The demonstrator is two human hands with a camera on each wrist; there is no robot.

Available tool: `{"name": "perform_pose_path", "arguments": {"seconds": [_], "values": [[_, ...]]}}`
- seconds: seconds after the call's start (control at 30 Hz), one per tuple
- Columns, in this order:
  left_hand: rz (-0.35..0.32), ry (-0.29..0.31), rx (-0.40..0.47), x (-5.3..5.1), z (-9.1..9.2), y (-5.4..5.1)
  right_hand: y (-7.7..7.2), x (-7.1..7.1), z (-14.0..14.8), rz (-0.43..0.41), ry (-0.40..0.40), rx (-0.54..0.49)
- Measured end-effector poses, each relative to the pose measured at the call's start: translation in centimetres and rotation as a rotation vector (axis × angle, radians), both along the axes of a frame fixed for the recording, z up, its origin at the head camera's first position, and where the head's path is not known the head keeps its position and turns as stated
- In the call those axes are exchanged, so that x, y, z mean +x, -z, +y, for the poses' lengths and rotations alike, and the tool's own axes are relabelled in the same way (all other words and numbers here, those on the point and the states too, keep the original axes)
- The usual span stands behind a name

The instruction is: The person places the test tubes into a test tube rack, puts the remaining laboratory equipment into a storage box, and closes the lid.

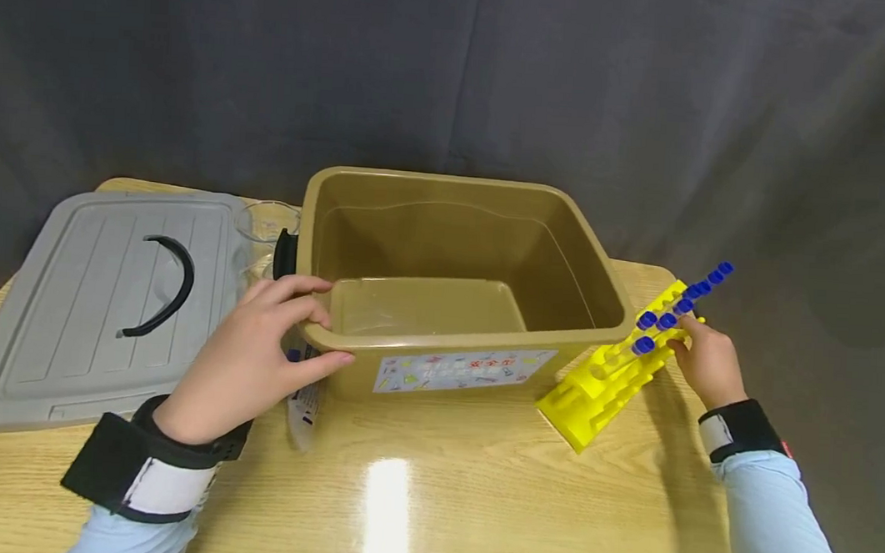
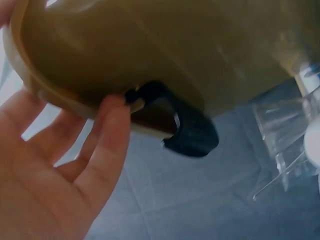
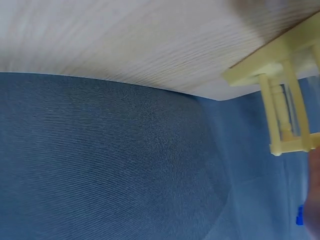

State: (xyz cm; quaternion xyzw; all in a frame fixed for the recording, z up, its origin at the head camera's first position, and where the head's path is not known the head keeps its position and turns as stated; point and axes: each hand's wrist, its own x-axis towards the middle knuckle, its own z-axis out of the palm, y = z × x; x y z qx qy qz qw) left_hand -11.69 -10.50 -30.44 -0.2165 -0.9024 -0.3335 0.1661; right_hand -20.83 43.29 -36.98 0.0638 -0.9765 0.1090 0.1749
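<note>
Left of the right grip (image 1: 708,367), which apparently holds it, the yellow rack (image 1: 594,388) slants near-left to far-right, while the left grip (image 1: 258,346) pinches the box (image 1: 430,234).

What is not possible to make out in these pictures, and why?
- Head view: fine print on the pale rectangular label, too blurred.
- Left wrist view: round white object, cut off by right edge.
- Right wrist view: right hand and yellow plastic rack, partly cut off by right edge.
</note>
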Motion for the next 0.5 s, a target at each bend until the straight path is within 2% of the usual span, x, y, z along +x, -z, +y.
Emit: {"name": "perform_pose_path", "arguments": {"seconds": [0.1,0.27,0.4,0.5], "values": [[0.01,0.011,-0.017,0.4,-0.2,-0.3,-0.2,-0.7,0.2,-0.041,0.002,-0.003],[0.03,0.027,-0.05,1.4,-0.3,-0.8,-0.6,-1.8,0.5,-0.061,0.014,0.009],[0.032,0.032,-0.09,2.3,-0.5,-1.2,-1.2,-2.8,0.7,-0.121,0.031,0.04],[0.03,0.035,-0.118,2.9,-0.6,-1.4,-1.7,-3.5,1.0,-0.153,0.001,0.066]]}}
